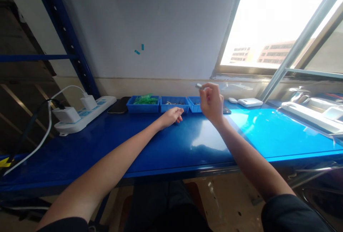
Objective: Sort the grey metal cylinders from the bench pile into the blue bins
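My right hand (212, 104) is raised over the blue table near the right-hand blue bin (195, 108), which it partly hides. Its fingers and thumb pinch a small silver-grey piece (199, 86), slightly blurred, that sticks out to the left. Lower down, my left hand (170, 117) hovers just in front of the middle blue bin (167, 108), its fingers curled together. Whatever may lie inside that grip is hidden. Small metallic and pale parts (175, 103) lie in the middle bin. Crumpled green plastic (145, 99) fills the left blue bin (143, 109).
A dark phone (118, 105) lies left of the bins, beside a white power strip (85, 116) with plugged-in chargers and cables. Right of my hand sit a white box-like device (250, 102) and a smaller white piece (233, 100). A metal post (278, 71) rises before the window.
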The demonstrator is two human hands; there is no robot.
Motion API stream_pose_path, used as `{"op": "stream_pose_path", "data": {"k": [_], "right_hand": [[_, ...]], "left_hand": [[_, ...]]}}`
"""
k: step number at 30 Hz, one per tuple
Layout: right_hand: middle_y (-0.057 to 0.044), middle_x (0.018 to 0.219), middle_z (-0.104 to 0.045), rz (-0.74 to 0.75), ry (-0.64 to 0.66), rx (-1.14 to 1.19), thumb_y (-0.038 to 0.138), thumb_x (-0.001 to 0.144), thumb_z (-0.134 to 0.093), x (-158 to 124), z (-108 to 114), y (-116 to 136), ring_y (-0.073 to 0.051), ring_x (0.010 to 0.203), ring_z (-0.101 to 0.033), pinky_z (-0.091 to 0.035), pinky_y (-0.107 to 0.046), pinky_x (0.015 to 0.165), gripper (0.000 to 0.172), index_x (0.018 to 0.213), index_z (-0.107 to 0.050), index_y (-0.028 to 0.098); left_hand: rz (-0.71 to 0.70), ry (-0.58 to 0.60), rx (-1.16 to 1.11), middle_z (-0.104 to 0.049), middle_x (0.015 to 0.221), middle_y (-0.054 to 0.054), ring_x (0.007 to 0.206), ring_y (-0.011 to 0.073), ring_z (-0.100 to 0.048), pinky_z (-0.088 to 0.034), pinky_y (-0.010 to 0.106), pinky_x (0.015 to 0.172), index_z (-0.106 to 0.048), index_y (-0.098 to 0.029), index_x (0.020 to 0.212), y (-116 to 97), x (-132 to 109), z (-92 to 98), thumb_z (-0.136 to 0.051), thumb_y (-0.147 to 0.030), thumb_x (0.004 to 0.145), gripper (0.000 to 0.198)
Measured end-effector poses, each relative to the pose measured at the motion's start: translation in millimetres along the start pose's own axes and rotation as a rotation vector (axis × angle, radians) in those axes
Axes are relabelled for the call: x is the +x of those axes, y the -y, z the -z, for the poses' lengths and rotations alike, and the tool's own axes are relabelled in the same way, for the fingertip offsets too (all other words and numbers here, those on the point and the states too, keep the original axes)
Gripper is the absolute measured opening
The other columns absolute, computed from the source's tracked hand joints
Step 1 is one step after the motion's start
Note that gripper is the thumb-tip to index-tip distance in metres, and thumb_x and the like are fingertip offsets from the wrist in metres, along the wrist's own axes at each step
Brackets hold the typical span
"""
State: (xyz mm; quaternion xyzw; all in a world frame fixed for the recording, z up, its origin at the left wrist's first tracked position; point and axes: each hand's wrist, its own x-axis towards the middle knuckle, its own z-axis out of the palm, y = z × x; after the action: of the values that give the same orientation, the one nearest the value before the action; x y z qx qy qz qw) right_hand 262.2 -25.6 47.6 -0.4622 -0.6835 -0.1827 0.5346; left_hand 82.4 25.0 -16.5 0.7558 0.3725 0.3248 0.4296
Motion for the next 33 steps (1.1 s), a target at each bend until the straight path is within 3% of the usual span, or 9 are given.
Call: {"op": "stream_pose_path", "data": {"k": [2, 3, 8, 14, 20, 23, 26, 29, 33], "right_hand": [[0.0, 0.068, -0.059, -0.11, -0.111, -0.045, 0.037, 0.099, -0.031, 12, -5, 5, -0.016, 0.061, -0.057, -0.043, -0.027, 0.063, 0.03, 0.117, -0.048, 0.02], [-0.001, 0.07, -0.061, -0.155, -0.064, -0.096, 0.037, 0.098, -0.032, 16, -9, 5, -0.017, 0.064, -0.059, -0.044, -0.029, 0.065, 0.032, 0.12, -0.048, 0.019], [-0.016, 0.102, -0.069, -0.288, 0.606, -0.349, 0.051, 0.087, -0.054, 18, -34, -11, -0.034, 0.094, -0.065, -0.048, -0.041, 0.078, 0.06, 0.135, -0.042, 0.017], [-0.02, 0.119, -0.064, -0.44, 0.796, -0.401, 0.06, 0.089, -0.042, -8, -40, -37, -0.034, 0.113, -0.06, -0.046, -0.04, 0.089, 0.06, 0.126, -0.053, 0.014], [-0.017, 0.109, -0.069, -0.541, 0.765, -0.374, 0.067, 0.092, -0.02, -5, -41, -40, -0.033, 0.111, -0.061, -0.044, -0.041, 0.092, 0.07, 0.1, -0.069, 0.017], [-0.019, 0.113, -0.068, -0.673, 0.72, -0.42, 0.069, 0.091, -0.016, 0, -30, -54, -0.034, 0.113, -0.06, -0.044, -0.042, 0.093, 0.077, 0.101, -0.071, 0.016], [-0.019, 0.117, -0.066, -0.755, 0.676, -0.468, 0.064, 0.091, -0.027, 0, -18, -76, -0.034, 0.114, -0.059, -0.045, -0.043, 0.093, 0.065, 0.103, -0.071, 0.017], [-0.018, 0.114, -0.066, -0.793, 0.622, -0.427, 0.051, 0.089, -0.041, -5, -12, -96, -0.032, 0.112, -0.061, -0.046, -0.042, 0.092, 0.046, 0.108, -0.066, 0.017], [-0.02, 0.115, -0.065, -0.89, 0.459, -0.325, 0.037, 0.082, -0.052, -9, -14, -109, -0.03, 0.109, -0.061, -0.047, -0.04, 0.091, 0.052, 0.126, -0.051, 0.009]], "left_hand": [[-0.026, 0.029, 0.168, -0.066, 0.08, 0.004, 0.071, 0.0156, -0.062, -0.047, 0.026, 0.068, -0.059, -0.014, 0.11, -1, -2, -3.8, -0.049, -0.046, 0.089, 0.039], [-0.055, 0.043, 0.26, -0.067, 0.08, 0.004, 0.073, 0.0168, -0.062, -0.047, 0.027, 0.069, -0.06, -0.015, 0.11, -2, -4, -5.7, -0.051, -0.042, 0.088, 0.037], [-0.256, 0.094, 0.66, -0.066, 0.093, 0.006, 0.083, 0.021, -0.064, -0.05, 0.032, 0.078, -0.062, -0.018, 0.11, -10, -15, -10.1, -0.047, -0.036, 0.09, 0.031], [-0.299, -0.085, 0.841, -0.04, 0.143, 0.012, 0.119, 0.0286, -0.056, -0.046, 0.04, 0.101, -0.052, -0.02, 0.128, -2, -15, -7.8, -0.048, -0.037, 0.091, 0.041], [-0.178, -0.204, 0.767, -0.027, 0.153, 0.017, 0.14, 0.0321, -0.033, -0.033, 0.044, 0.113, -0.029, -0.013, 0.146, 6, -4, -7.7, -0.046, -0.04, 0.092, 0.063], [-0.135, -0.245, 0.768, -0.041, 0.141, 0.016, 0.13, 0.0309, -0.045, -0.038, 0.041, 0.109, -0.039, -0.015, 0.141, 3, 0, -6.7, -0.046, -0.049, 0.091, 0.061], [-0.11, -0.299, 0.809, -0.05, 0.12, 0.012, 0.116, 0.03, -0.054, -0.042, 0.042, 0.103, -0.054, -0.02, 0.125, 0, 2, -1.2, -0.051, -0.058, 0.085, 0.055], [-0.145, -0.26, 0.779, -0.051, 0.109, 0.008, 0.109, 0.0277, -0.056, -0.043, 0.044, 0.101, -0.059, -0.022, 0.108, 0, -1, 8.6, -0.043, -0.062, 0.088, 0.048], [-0.146, -0.208, 0.718, -0.045, 0.115, 0.009, 0.117, 0.0293, -0.051, -0.039, 0.048, 0.104, -0.058, -0.021, 0.101, 1, -11, 11.3, -0.039, -0.067, 0.087, 0.052]]}}
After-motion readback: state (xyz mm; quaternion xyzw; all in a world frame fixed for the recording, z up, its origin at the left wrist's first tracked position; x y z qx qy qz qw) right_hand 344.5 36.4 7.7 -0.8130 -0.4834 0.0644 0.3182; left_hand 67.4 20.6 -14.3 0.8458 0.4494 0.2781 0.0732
